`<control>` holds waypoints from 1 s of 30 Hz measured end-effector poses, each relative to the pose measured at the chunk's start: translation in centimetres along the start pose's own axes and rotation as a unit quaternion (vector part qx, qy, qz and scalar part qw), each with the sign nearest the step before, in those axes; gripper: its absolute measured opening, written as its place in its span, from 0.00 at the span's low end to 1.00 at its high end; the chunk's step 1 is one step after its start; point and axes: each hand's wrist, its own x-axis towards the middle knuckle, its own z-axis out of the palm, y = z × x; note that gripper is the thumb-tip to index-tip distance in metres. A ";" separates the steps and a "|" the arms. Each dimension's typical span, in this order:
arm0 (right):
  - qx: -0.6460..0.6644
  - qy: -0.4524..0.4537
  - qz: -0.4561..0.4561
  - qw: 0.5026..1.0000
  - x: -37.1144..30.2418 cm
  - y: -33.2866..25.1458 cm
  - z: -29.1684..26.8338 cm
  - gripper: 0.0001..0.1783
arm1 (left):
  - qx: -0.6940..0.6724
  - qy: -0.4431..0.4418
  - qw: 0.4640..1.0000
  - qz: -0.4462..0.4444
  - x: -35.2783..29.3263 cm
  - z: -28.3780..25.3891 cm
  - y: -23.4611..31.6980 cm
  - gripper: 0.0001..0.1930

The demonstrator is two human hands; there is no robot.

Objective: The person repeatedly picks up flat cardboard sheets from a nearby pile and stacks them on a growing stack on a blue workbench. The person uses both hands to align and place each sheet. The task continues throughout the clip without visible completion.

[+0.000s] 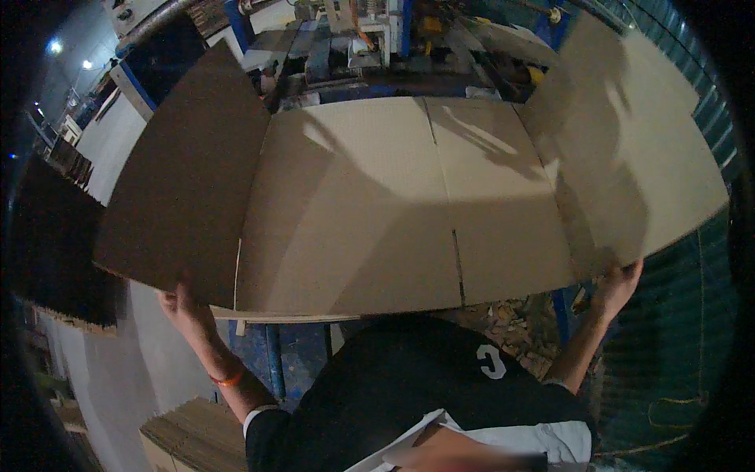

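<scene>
A large brown cardboard box blank point(354, 204) spreads out in front of me, creased and slotted, with its left and right end panels bent upward. My left hand point(182, 305) is closed on the near edge of the dark left panel, its thumb showing on the inner side. At the other end, my right hand point(620, 285) grips the near lower edge of the lit right panel; most of its fingers are hidden behind the board. Under the near edge, a thin strip of further cardboard point(299, 318) shows.
Beyond the blank stands a machine point(370, 47) with blue posts and dark rails. Stacked cardboard lies at the lower left point(197, 433), and a dark stack point(59, 244) stands at far left. Cardboard scraps point(515, 334) litter the floor. A corrugated wall point(661, 338) runs along the right.
</scene>
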 end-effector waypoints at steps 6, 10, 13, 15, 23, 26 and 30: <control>-0.112 -0.277 -0.299 0.906 -8.3 0.0 1.7 0.16 | 0.218 -0.315 0.895 0.228 -6.0 4.9 2.3 0.26; -0.198 -0.416 -0.285 0.840 -7.7 -0.4 3.1 0.20 | 0.403 -0.492 0.715 0.291 -6.9 8.9 2.8 0.25; -0.199 -0.452 -0.279 0.824 -6.6 -0.8 4.1 0.22 | 0.422 -0.517 0.683 0.297 -6.6 9.9 2.4 0.27; -0.171 -0.480 -0.264 0.819 -6.0 -0.8 4.4 0.24 | 0.420 -0.521 0.681 0.298 -6.4 10.0 1.9 0.27; -0.303 -0.536 -0.272 0.739 0.0 2.6 8.0 0.28 | 0.406 -0.497 0.692 0.330 -2.8 12.6 -0.4 0.27; -0.340 -0.528 -0.302 0.718 2.9 4.5 11.6 0.35 | 0.392 -0.483 0.706 0.338 -0.4 14.9 -1.3 0.28; -0.383 -0.510 -0.345 0.689 6.3 7.3 17.4 0.38 | 0.352 -0.440 0.737 0.373 3.3 19.6 -3.7 0.29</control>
